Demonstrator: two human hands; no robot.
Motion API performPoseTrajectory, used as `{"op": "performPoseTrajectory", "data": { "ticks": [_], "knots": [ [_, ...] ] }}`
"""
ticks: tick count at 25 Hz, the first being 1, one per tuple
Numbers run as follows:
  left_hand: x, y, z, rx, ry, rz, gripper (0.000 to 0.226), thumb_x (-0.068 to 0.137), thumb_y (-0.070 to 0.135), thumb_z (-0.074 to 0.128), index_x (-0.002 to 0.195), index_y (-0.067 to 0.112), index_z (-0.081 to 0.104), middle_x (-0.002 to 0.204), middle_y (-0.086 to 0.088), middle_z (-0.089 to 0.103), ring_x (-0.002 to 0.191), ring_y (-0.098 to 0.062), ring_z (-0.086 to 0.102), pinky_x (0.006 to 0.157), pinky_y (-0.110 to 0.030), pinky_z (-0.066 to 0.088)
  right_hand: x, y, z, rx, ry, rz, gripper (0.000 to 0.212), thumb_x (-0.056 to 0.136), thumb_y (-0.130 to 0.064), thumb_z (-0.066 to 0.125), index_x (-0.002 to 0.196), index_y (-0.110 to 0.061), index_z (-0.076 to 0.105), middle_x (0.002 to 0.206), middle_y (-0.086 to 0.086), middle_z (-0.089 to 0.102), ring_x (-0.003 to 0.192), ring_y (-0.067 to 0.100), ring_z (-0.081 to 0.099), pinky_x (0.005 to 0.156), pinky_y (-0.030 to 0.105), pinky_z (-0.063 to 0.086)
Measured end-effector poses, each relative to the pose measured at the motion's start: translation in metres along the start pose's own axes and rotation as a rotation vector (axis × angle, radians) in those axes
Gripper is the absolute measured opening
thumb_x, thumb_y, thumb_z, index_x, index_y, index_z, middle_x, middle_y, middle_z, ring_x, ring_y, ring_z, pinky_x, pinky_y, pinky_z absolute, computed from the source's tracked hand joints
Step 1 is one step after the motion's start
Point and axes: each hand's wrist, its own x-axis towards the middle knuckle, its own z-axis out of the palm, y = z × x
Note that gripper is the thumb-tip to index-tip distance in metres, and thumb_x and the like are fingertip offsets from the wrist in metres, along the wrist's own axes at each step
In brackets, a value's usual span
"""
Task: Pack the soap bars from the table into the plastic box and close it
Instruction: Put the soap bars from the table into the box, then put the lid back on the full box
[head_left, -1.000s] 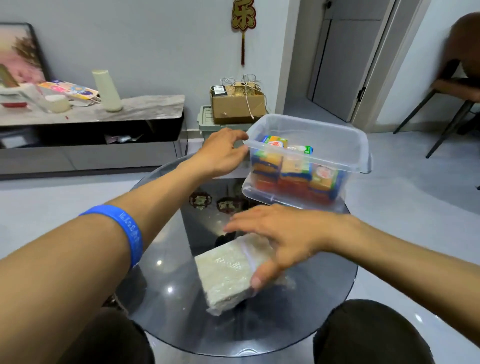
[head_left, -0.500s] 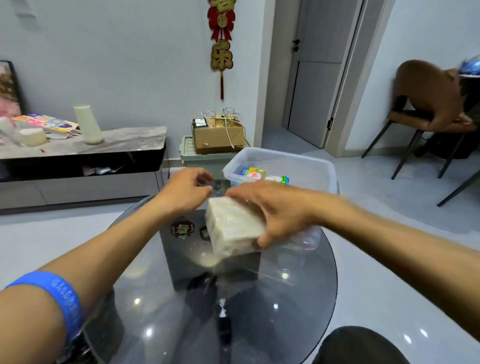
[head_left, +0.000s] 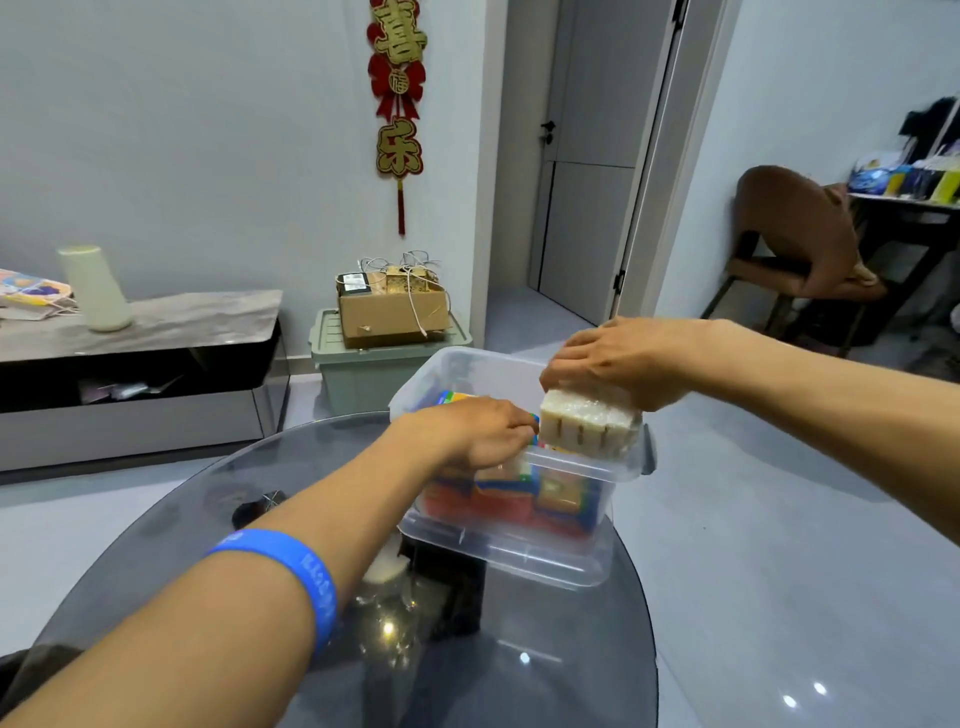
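A clear plastic box (head_left: 540, 551) stands on the round dark glass table (head_left: 545, 670), open, with several colourful wrapped soap bars (head_left: 511, 499) stacked inside. My right hand (head_left: 623, 364) grips a white wrapped pack of soap bars (head_left: 587, 423) from above and holds it over the box's right rim. My left hand (head_left: 478, 434) reaches down into the box, its fingers curled among the coloured bars; whether it grips one is hidden. No lid shows.
Behind the table stand a green storage bin (head_left: 384, 364) with a cardboard box (head_left: 389, 306) on top, and a low TV cabinet (head_left: 135, 374) at the left. A brown chair (head_left: 800, 244) stands at the right.
My right hand lifted the white soap pack off the table and carried it up and right, over the box. My left hand moved from the box's left rim into the box.
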Motion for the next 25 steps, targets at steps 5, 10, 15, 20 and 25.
{"op": "performPoseTrajectory", "data": {
  "ticks": [5, 10, 15, 20, 25],
  "knots": [
    [0.017, -0.016, 0.004, 0.056, -0.117, -0.064, 0.056, 0.095, 0.053, 0.020, 0.121, 0.017, 0.055, 0.133, -0.012, 0.054, 0.099, -0.024, 0.046, 0.084, -0.035, 0.034, 0.026, -0.008, 0.026, -0.163, -0.026, -0.137, 0.089, 0.077, -0.017, 0.075, 0.140, -0.039, 0.016, 0.146, -0.009, 0.038, 0.133, 0.027, 0.036, 0.093, 0.045, 0.047],
    [0.016, -0.019, 0.004, 0.047, -0.094, -0.081, 0.053, 0.089, 0.059, 0.019, 0.104, 0.023, 0.056, 0.116, -0.012, 0.058, 0.091, -0.027, 0.046, 0.075, -0.035, 0.032, 0.039, -0.021, 0.040, 0.028, -0.291, -0.070, 0.096, 0.080, 0.003, 0.059, 0.146, -0.047, 0.009, 0.151, -0.015, 0.027, 0.105, 0.025, 0.050, 0.060, 0.028, 0.040],
    [0.011, -0.022, 0.025, 0.128, 0.252, -0.109, 0.057, 0.091, 0.055, 0.020, 0.079, 0.022, 0.065, 0.085, -0.006, 0.058, 0.074, -0.026, 0.046, 0.057, -0.034, 0.027, 0.023, -0.033, 0.058, 0.531, -0.205, 0.148, 0.077, 0.089, -0.004, 0.046, 0.146, -0.050, 0.025, 0.159, -0.018, 0.022, 0.129, 0.024, 0.045, 0.098, 0.034, 0.045],
    [-0.010, -0.019, 0.045, -0.024, 0.705, -0.267, 0.032, 0.088, 0.041, 0.041, 0.100, 0.025, 0.066, 0.119, -0.008, 0.062, 0.109, -0.030, 0.047, 0.084, -0.042, 0.031, -0.009, -0.067, 0.081, 0.899, 0.500, 0.814, 0.064, 0.078, -0.011, 0.064, 0.138, -0.026, 0.046, 0.145, 0.002, 0.047, 0.126, 0.030, 0.046, 0.097, 0.037, 0.045],
    [-0.033, -0.053, 0.039, -0.891, 0.709, -0.542, 0.054, 0.081, 0.034, 0.061, 0.132, 0.024, 0.046, 0.131, -0.007, 0.052, 0.101, -0.023, 0.054, 0.075, -0.036, 0.047, -0.020, -0.108, 0.100, 1.896, 0.714, 1.212, 0.046, 0.083, -0.038, 0.068, 0.123, -0.028, 0.048, 0.127, 0.010, 0.058, 0.096, 0.034, 0.064, 0.070, 0.047, 0.060]
  ]
}}
